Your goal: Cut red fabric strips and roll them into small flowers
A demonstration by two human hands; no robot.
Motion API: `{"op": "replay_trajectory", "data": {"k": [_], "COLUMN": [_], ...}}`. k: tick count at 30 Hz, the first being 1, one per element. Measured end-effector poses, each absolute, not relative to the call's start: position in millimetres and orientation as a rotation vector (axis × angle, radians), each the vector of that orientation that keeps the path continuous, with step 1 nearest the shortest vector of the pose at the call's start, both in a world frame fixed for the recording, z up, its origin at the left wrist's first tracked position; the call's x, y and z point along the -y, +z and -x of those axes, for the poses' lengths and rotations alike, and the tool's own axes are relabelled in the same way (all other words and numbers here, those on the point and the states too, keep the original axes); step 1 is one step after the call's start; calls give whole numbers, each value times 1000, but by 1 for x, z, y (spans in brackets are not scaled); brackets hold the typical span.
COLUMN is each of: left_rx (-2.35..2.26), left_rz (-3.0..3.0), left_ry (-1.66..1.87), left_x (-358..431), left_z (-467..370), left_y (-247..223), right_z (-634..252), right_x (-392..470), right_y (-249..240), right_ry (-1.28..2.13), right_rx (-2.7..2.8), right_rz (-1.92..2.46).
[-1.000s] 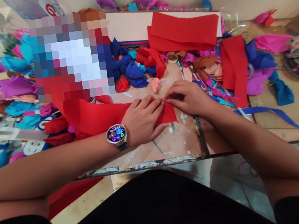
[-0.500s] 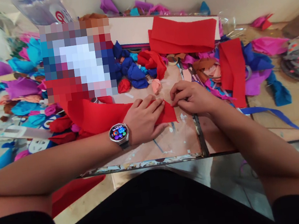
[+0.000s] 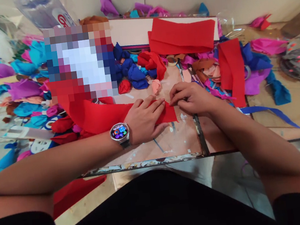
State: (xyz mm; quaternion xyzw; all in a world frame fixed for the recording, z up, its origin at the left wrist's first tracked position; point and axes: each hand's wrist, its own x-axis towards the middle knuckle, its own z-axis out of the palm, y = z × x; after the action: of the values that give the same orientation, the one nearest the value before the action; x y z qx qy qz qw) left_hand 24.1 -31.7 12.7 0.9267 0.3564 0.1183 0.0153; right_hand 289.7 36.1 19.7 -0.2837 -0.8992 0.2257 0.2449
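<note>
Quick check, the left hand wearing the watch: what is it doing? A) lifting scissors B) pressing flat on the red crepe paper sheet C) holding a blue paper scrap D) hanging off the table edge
B: the left hand lies palm-down on the red crepe paper sheet, while the right hand pinches the sheet's right end.

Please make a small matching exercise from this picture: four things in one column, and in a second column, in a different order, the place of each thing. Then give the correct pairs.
Things
1. left hand
2. right hand
3. smartwatch
4. flat red sheets

Places
A. on the left wrist
B. at the far edge of the table, partly on a white board
C. pressed flat on the red paper piece
D. fingers bent, pinching the right end of the red paper piece

Pairs: 1-C, 2-D, 3-A, 4-B
</note>
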Motion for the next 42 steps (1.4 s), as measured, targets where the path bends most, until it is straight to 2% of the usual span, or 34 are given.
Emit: {"op": "replay_trajectory", "data": {"k": [11, 42], "left_rx": [-1099, -1099], "left_rz": [-2886, -2931], "left_ry": [344, 353], "left_x": [32, 34], "left_z": [-24, -25], "left_y": [15, 16], "right_z": [-293, -291], "right_x": [-39, -38], "right_y": [21, 25], "right_ry": [549, 708], "right_rx": [2488, 2454], "right_rz": [847, 858]}}
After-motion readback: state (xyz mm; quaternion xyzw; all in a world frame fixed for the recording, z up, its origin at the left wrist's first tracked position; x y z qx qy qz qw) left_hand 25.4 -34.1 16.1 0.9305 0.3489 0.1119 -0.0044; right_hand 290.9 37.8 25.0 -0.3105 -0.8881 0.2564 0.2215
